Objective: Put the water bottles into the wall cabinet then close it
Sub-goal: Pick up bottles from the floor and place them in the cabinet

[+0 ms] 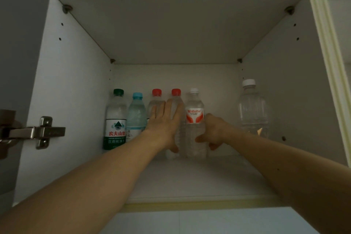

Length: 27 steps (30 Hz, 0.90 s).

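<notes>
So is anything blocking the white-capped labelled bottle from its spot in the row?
Nothing visible. The right hand grips the white-capped bottle, already standing on the cabinet shelf beside the red-capped bottle.

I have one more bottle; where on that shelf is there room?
Bare shelf lies between the white-capped orange-labelled bottle and the large clear white-capped bottle, and across the shelf's front. The left back row is crowded.
</notes>
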Available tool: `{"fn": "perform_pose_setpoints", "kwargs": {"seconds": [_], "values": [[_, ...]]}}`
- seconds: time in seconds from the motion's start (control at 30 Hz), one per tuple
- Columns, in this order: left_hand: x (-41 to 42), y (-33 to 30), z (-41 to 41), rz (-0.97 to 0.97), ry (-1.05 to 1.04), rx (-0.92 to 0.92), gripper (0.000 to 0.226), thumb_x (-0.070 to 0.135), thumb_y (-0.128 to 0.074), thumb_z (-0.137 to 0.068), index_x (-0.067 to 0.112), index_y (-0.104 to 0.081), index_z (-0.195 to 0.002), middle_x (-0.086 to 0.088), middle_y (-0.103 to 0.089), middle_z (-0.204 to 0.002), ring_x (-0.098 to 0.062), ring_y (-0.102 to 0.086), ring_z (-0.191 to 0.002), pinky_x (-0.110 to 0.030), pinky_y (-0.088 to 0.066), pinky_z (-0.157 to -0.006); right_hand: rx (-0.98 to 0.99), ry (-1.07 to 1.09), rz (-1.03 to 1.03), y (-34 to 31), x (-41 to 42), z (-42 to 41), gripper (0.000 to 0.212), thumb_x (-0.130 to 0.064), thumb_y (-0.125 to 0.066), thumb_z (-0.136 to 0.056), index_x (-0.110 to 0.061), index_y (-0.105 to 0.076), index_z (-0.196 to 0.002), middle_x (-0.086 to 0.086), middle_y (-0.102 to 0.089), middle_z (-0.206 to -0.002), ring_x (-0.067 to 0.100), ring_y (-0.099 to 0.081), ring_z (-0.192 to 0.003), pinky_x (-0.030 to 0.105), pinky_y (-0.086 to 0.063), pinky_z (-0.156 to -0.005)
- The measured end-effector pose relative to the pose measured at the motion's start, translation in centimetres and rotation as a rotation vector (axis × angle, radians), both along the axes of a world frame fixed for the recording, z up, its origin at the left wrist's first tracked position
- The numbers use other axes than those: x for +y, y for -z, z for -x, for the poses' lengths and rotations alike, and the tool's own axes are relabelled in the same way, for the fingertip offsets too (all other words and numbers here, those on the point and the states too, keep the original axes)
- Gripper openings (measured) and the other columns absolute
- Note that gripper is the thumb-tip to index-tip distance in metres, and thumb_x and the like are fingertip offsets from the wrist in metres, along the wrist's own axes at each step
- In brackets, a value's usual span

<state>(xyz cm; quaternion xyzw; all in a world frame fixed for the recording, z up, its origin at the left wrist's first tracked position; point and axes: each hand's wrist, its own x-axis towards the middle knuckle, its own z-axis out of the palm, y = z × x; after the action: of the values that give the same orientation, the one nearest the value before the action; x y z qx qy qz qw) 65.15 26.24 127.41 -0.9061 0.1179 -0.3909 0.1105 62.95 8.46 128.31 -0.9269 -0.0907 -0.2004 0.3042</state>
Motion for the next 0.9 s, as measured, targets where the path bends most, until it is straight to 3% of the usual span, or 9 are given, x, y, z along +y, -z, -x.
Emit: {"fn": "perform_pose_setpoints", "kwargs": {"seconds": [0.13, 0.23, 0.3, 0.37, 0.47, 0.57, 0.63, 0.73, 0.9], "values": [[0.1, 0.1, 0.5, -0.003, 0.021, -0.014, 0.143, 0.064, -0.084, -0.065, 0.024, 0.019, -0.157, -0.015, 0.02, -0.165, -0.042, 0.014, -0.153, -0.058, 0.001, -0.124, -0.396, 0.128, 0.167, -0.9, 0.1, 3.3, 0.014, -0.025, -0.067, -0.095, -0.011, -0.067, -0.1, 0.009, -0.07, -0.092, 0.029, -0.072, -0.078, 0.042, -0.063, -0.069], [-0.7, 0.2, 0.8, 0.015, 0.053, -0.047, 0.137, 0.065, -0.081, -0.069, 0.027, 0.016, -0.158, -0.014, 0.017, -0.166, -0.04, 0.014, -0.154, -0.062, 0.002, -0.122, -0.901, 0.234, 0.202, -1.1, -0.8, 6.7, 0.015, -0.024, -0.06, -0.095, -0.013, -0.067, -0.103, 0.006, -0.069, -0.1, 0.028, -0.066, -0.087, 0.041, -0.057, -0.07], [-1.2, 0.3, 0.8, -0.008, 0.067, -0.076, 0.131, 0.065, -0.078, -0.073, 0.031, 0.015, -0.159, -0.014, 0.018, -0.167, -0.039, 0.014, -0.154, -0.067, -0.003, -0.121, -1.057, 0.304, 0.179, -0.6, -1.8, 8.7, 0.034, -0.028, -0.065, -0.092, -0.015, -0.059, -0.122, 0.007, -0.058, -0.121, 0.028, -0.056, -0.106, 0.041, -0.053, -0.078], [-1.6, 0.5, 0.7, -0.05, 0.067, -0.094, 0.124, 0.064, -0.077, -0.075, 0.034, 0.009, -0.16, -0.014, 0.019, -0.166, -0.039, 0.014, -0.154, -0.071, -0.008, -0.118, -0.964, 0.396, 0.167, 0.2, -3.0, 9.7, 0.064, -0.036, -0.07, -0.089, -0.015, -0.041, -0.142, 0.013, -0.041, -0.14, 0.034, -0.044, -0.123, 0.045, -0.048, -0.095], [-1.7, 0.7, 0.3, -0.098, 0.058, -0.075, 0.116, 0.064, -0.075, -0.077, 0.039, 0.002, -0.16, -0.012, 0.024, -0.165, -0.04, 0.022, -0.152, -0.075, -0.007, -0.115, -0.589, 0.449, 0.077, 1.6, -4.7, 9.7, 0.104, -0.044, -0.076, -0.086, -0.022, -0.002, -0.156, 0.018, -0.021, -0.153, 0.045, -0.038, -0.131, 0.053, -0.041, -0.106], [-1.7, 0.8, 0.0, -0.136, 0.039, -0.062, 0.114, 0.068, -0.072, -0.077, 0.041, 0.003, -0.159, -0.012, 0.026, -0.165, -0.041, 0.026, -0.151, -0.076, -0.005, -0.114, -0.275, 0.409, -0.092, 2.9, -6.0, 8.9, 0.119, -0.04, -0.075, -0.088, -0.018, 0.019, -0.157, 0.024, -0.026, -0.155, 0.047, -0.045, -0.131, 0.048, -0.043, -0.109], [-1.6, 0.9, -0.1, -0.152, 0.03, -0.049, 0.115, 0.069, -0.069, -0.079, 0.041, 0.008, -0.159, -0.012, 0.027, -0.165, -0.04, 0.027, -0.15, -0.077, -0.004, -0.113, -0.217, 0.425, -0.079, 3.4, -6.7, 8.1, 0.115, -0.033, -0.071, -0.091, -0.014, 0.021, -0.157, 0.027, -0.037, -0.15, 0.045, -0.051, -0.128, 0.045, -0.047, -0.106], [-1.6, 1.0, 0.1, -0.17, 0.016, -0.038, 0.114, 0.071, -0.066, -0.08, 0.041, 0.011, -0.158, -0.012, 0.025, -0.166, -0.039, 0.027, -0.151, -0.077, -0.003, -0.114, -0.221, 0.334, -0.112, 3.0, -7.0, 7.1, 0.11, -0.027, -0.08, -0.085, -0.01, 0.001, -0.156, 0.024, -0.052, -0.14, 0.042, -0.058, -0.121, 0.046, -0.051, -0.102], [-1.6, 0.8, 0.3, -0.181, 0.003, -0.02, 0.111, 0.069, -0.063, -0.084, 0.041, 0.015, -0.157, -0.011, 0.025, -0.166, -0.038, 0.027, -0.151, -0.076, -0.002, -0.115, -0.147, 0.189, -0.126, 2.1, -5.9, 4.4, 0.11, -0.024, -0.088, -0.079, -0.01, -0.01, -0.156, 0.019, -0.044, -0.146, 0.036, -0.052, -0.13, 0.045, -0.048, -0.107]]}}
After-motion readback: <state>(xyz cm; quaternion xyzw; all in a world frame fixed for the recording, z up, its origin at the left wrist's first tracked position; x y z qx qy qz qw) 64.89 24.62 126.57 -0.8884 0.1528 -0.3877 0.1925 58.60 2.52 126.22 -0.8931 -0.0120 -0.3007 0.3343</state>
